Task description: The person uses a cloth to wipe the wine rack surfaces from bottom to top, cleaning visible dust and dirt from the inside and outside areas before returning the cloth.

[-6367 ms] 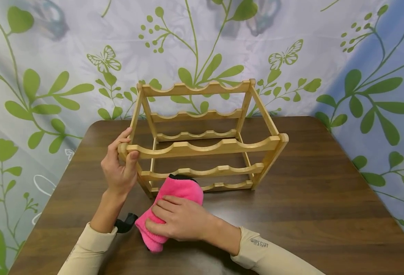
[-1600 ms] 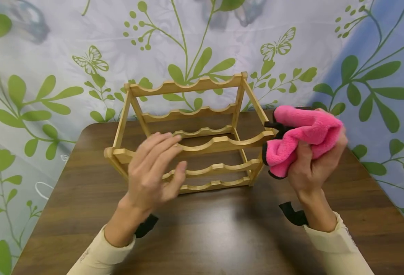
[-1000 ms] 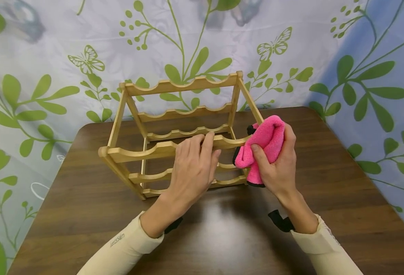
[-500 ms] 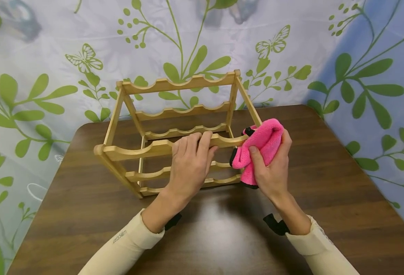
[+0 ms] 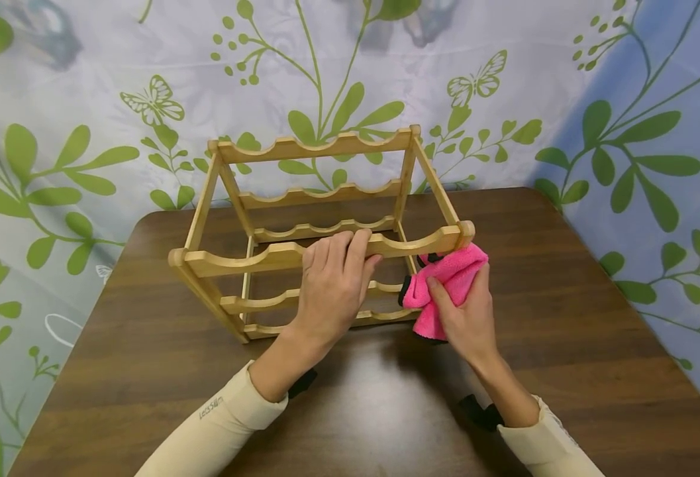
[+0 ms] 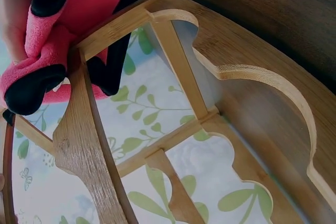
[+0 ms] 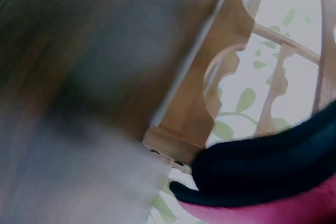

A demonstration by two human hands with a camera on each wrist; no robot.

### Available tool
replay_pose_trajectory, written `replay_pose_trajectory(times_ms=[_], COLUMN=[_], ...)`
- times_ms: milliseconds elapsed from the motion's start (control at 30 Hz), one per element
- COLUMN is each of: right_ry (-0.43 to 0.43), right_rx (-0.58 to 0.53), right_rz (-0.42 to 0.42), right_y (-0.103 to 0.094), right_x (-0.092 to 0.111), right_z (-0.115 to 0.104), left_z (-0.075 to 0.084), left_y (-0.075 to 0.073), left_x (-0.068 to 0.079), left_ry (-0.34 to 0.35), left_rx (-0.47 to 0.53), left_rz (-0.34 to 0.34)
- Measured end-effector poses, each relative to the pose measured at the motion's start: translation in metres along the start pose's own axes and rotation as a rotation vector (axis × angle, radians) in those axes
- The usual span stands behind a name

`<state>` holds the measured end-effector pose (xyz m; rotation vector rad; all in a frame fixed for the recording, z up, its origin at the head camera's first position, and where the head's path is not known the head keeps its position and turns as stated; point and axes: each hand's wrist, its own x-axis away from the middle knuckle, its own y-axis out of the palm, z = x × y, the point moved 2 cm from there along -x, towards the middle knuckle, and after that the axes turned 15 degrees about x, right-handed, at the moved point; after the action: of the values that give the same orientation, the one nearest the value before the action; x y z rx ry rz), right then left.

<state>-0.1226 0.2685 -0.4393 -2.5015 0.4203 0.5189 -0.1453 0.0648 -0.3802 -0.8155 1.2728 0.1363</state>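
A light wooden wine rack [image 5: 278,255] with scalloped rails stands on the table. My left hand [image 5: 333,278] grips its top front rail near the middle, fingers over the top and thumb at the right. At the rack's front right upright, below the top corner, my right hand [image 5: 469,318] holds a pink cloth [image 5: 445,281] with black edging, bunched between thumb and fingers. In the left wrist view the pink cloth [image 6: 79,9] wraps around a side piece of the rack. Close up in the right wrist view, the cloth's black edging [image 7: 252,169] covers part of the rack.
The rack rests on a dark brown wooden table [image 5: 147,397]. Behind it hangs a pale curtain [image 5: 350,59] printed with green leaves and butterflies. Black straps [image 5: 482,412] show at the wrists.
Earlier, the left hand was at the rack's left front corner and the cloth lay in front. Both hands then shifted right; lately the cloth slid down from the top right corner along the upright.
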Motion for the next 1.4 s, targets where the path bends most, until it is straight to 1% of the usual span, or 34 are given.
replay_pose_trajectory(times_ms=[100,233,333,400,467,500,600,667,733,833,900,1067,1300,1400], right_ry=[0.020,0.025,0.029,0.037,0.058,0.069,0.099,0.098,0.091,0.077,0.079,0.104,0.112,0.124], right_rx=[0.007,-0.025,-0.049,-0.039,-0.020,-0.001,0.119,0.197,0.265,0.311,0.325,0.335,0.329,0.306], right_rz=[-0.095,-0.268,-0.396,-0.454,-0.486,-0.495,-0.506,-0.503,-0.483,-0.446,-0.446,-0.486,-0.479,-0.469], right_y=[0.000,0.001,0.003,0.004,0.005,0.004,0.003,0.004,0.006,0.008,0.009,0.010,0.014,0.015], right_x=[-0.001,-0.002,0.001,0.004,0.008,0.010,0.019,0.023,0.026,0.025,0.024,0.021,0.019,0.020], right_z=[0.001,0.004,0.013,0.021,0.029,0.033,0.041,0.045,0.047,0.047,0.046,0.042,0.040,0.040], left_z=[-0.002,-0.005,-0.005,-0.005,-0.003,-0.003,-0.001,0.000,0.000,0.000,-0.001,-0.004,-0.005,-0.005], left_y=[-0.001,-0.002,-0.002,-0.001,0.001,0.003,0.006,0.007,0.007,0.007,0.006,0.003,0.001,0.001], left_x=[0.001,0.003,0.003,0.003,0.002,0.002,0.000,0.000,-0.001,-0.001,-0.001,0.002,0.003,0.004], left_ry=[0.003,0.007,0.017,0.029,0.047,0.056,0.079,0.087,0.089,0.090,0.088,0.074,0.059,0.053], left_rx=[-0.005,-0.030,-0.050,-0.054,-0.055,-0.053,-0.046,-0.043,-0.042,-0.052,-0.059,-0.064,-0.056,-0.042], left_rz=[0.014,0.019,0.014,0.017,0.019,0.019,0.022,0.024,0.028,0.030,0.031,0.028,0.037,0.039])
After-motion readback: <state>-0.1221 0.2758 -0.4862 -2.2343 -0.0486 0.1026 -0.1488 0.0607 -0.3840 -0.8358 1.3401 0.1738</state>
